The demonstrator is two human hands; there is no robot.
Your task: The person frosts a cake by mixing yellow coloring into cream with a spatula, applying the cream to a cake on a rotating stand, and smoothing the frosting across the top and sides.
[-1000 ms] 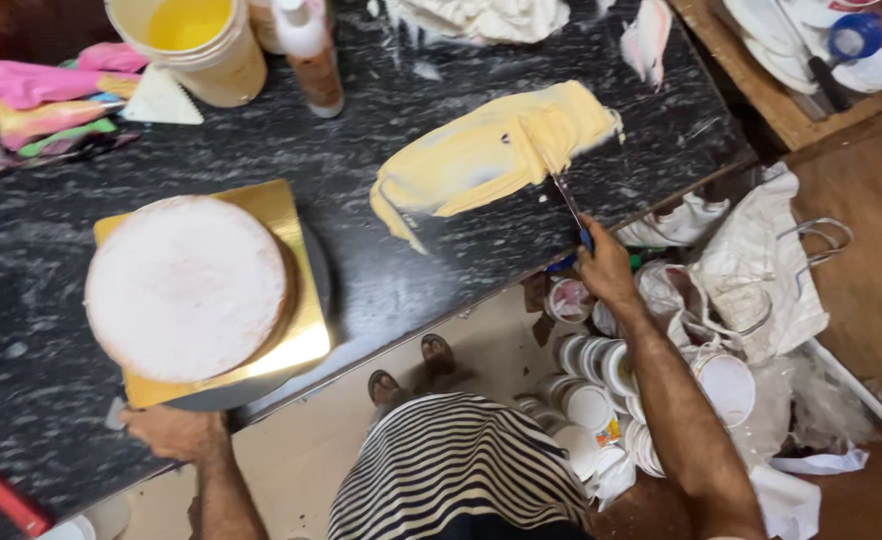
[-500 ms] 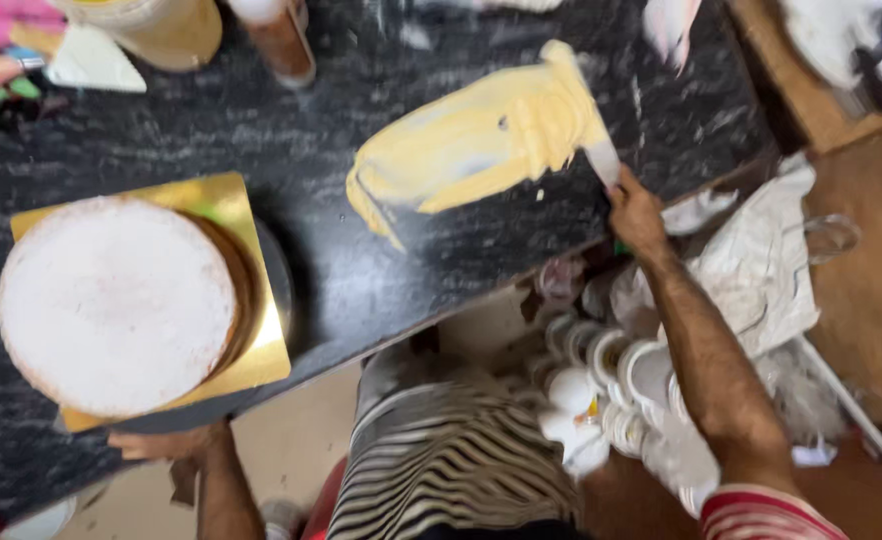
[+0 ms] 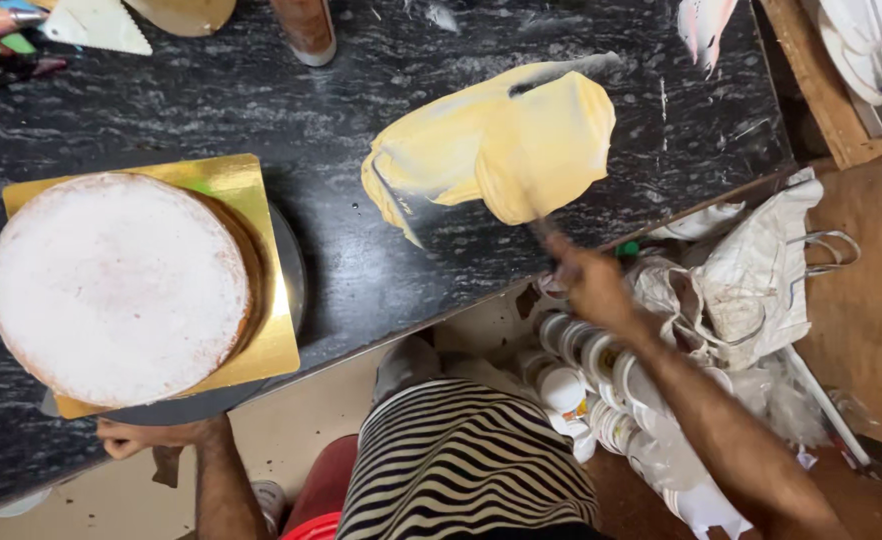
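**Yellow cream folded back on itself**

Since the earlier frame, yellow cream (image 3: 501, 150) has gathered from a long streak into a thicker heap on the black counter (image 3: 261, 100). Right hand (image 3: 591, 285) is closed on a spatula handle, blade blurred at the heap's near edge. Left hand (image 3: 146, 435) curls on the counter edge below the cake (image 3: 116, 285), which sits on a gold board (image 3: 231, 180). Step, as judged: working the cream smooth. Next stroke needs a flat blade, even pressure.

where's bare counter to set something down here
Bare black counter lies between the cake on its gold board and the yellow icing smear, and again right of the smear towards the counter's corner. The top left edge is crowded with tools. The right hand works the smear; the left hand rests at the near edge.
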